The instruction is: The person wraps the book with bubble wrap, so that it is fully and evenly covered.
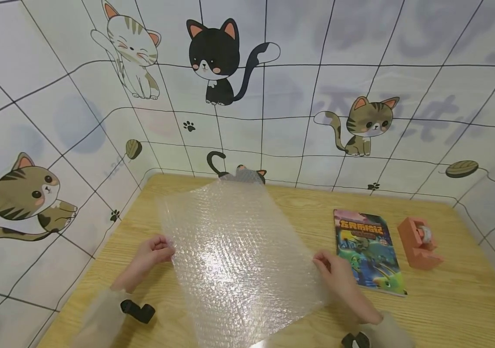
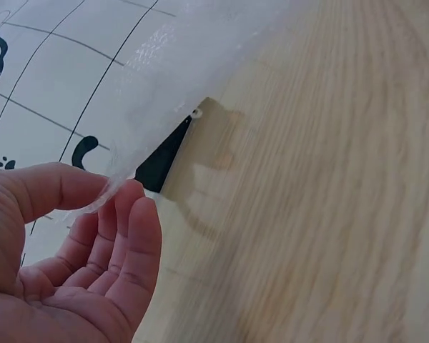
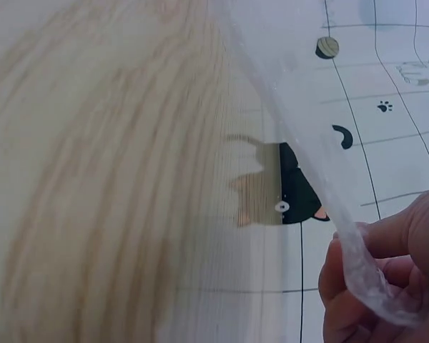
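Note:
A clear sheet of bubble wrap [image 1: 238, 251] is stretched between both hands above the wooden table. My left hand [image 1: 153, 253] pinches its left edge; in the left wrist view the thumb and fingertips close on the thin film [image 2: 107, 194]. On the other side my right hand [image 1: 336, 273] pinches the right edge, and the right wrist view shows the plastic edge [image 3: 357, 264] running between thumb and fingers. The sheet's far end rises toward the wall, and its near end runs past the bottom of the head view.
A colourful comic book [image 1: 369, 251] lies right of the sheet, close to my right hand. Beyond it stands an orange tape dispenser [image 1: 418, 244] with a roll in it. A cat-patterned grid wall covering [image 1: 295, 92] encloses the wooden table [image 1: 460, 299] at the back and sides.

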